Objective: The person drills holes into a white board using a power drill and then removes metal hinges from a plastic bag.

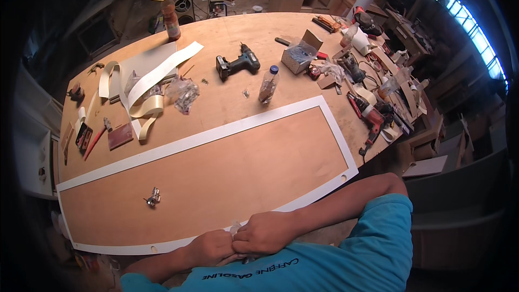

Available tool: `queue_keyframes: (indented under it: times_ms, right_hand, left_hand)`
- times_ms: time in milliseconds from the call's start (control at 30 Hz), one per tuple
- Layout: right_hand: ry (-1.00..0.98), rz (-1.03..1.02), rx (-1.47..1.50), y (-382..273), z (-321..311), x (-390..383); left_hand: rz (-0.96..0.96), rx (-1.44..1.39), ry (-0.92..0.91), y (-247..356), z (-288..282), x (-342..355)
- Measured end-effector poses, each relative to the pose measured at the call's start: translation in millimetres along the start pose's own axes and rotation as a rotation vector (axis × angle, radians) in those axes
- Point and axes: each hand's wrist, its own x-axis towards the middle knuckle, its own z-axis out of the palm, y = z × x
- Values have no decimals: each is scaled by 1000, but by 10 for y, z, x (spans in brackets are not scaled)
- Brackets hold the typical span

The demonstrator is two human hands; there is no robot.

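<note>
Head view: a white frame [335, 132] lies on the wooden table [216, 32], and the left hand [211, 247] and right hand [265, 233] meet at the frame's near edge. Both are curled tight against each other, pinching a piece of clear plastic [235, 227] whose tip pokes up between them; the hands hide the rest of it. Inside the frame, toward its left end, sits a small cluster of metal parts [154, 198]. Just beyond the frame's far edge stands a blue-capped bottle [268, 87], and farther past that edge lies a dark drill [238, 66]. Off the frame's right end is a red drill [373, 118]; beyond its far left side lie a red-handled hammer [95, 143] and curled cream strips [167, 70]
</note>
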Motion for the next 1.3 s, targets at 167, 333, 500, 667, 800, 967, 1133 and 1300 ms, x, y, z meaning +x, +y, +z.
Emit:
queue_keyframes:
  times_ms: [167, 333, 500, 667, 800, 967, 1133, 1300]
  right_hand:
    - [-46, -108, 25, 96, -53, -151]
    - [-78, -186, 47, 169, -112, -278]
    - [-45, -213, 144, 261, -169, -419]
    - [180, -38, 276, 319, -207, -371]
    - [283, -8, 195, 299, -246, -330]
    - [246, 41, 191, 184, -277, -343]
    - [-47, 79, 147, 175, -380, -419]
    - [-170, -42, 206, 90, -378, -378]
  left_hand:
    - [20, 50, -4, 89, 28, 159]
    - [28, 81, -4, 178, 3, 313]
    - [17, 67, -2, 126, 61, 400]
    - [-183, 124, 197, -32, 99, 374]
    - [-192, 202, 388, -127, 201, 359]
    - [-139, 292, 314, -88, 330, 395]
    - [33, 291, 153, 62, 145, 559]
    - [106, 191, 33, 233, -8, 655]
